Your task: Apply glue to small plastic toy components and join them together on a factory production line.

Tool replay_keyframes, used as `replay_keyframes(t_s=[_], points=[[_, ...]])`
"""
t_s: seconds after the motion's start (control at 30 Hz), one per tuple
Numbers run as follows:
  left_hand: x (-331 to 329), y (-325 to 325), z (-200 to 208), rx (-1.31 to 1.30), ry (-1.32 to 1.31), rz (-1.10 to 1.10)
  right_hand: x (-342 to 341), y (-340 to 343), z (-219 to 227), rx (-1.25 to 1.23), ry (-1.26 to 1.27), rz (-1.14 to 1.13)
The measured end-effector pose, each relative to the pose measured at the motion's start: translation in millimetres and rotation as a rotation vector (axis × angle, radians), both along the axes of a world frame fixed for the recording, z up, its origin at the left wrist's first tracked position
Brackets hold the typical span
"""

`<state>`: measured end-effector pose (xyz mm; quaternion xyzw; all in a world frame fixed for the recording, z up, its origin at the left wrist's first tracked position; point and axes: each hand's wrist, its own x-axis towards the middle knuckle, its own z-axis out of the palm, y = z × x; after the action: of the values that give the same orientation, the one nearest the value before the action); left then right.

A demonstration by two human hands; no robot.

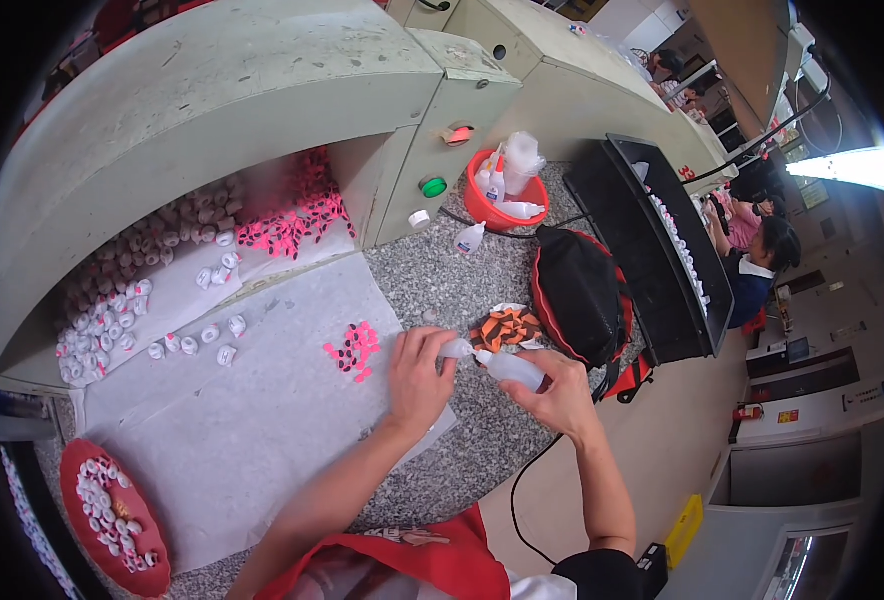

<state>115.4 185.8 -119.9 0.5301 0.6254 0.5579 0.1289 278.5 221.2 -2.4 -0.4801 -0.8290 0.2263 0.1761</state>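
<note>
My right hand grips a translucent squeeze bottle, its narrow tip pointing left. Close to that tip, my left hand pinches a small white piece; its exact kind is too small to make out. Whether tip and piece touch, I cannot tell. Just beyond both hands lies a heap of orange and black pieces. Left of my left hand, small pink pieces with dark spots are scattered on white sheeting.
A machine arches over piles of small white parts and pink pieces. A red dish stands near left. Farther off are a red bowl of bottles, a black bag and a black tray. People sit at right.
</note>
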Motion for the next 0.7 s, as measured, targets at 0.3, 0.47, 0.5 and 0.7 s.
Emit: replay_keyframes(t_s=[0.3, 0.47, 0.5, 0.7], points=[[1.2, -1.3, -2.4, -0.009, 0.003, -0.039, -8.7, 11.0, 17.5, 0.115, -0.152, 0.156], [1.3, -0.9, -1.7, 0.001, 0.002, -0.04, -15.1, 12.1, 23.5, 0.104, -0.194, 0.165], [1.8, -0.8, -1.8, 0.0, -0.004, -0.037, -15.6, 12.1, 23.1, 0.116, -0.203, 0.167], [2.1, -0.5, -1.7, 0.012, -0.014, -0.03, -18.1, 15.5, 23.9, 0.112, -0.231, 0.191]])
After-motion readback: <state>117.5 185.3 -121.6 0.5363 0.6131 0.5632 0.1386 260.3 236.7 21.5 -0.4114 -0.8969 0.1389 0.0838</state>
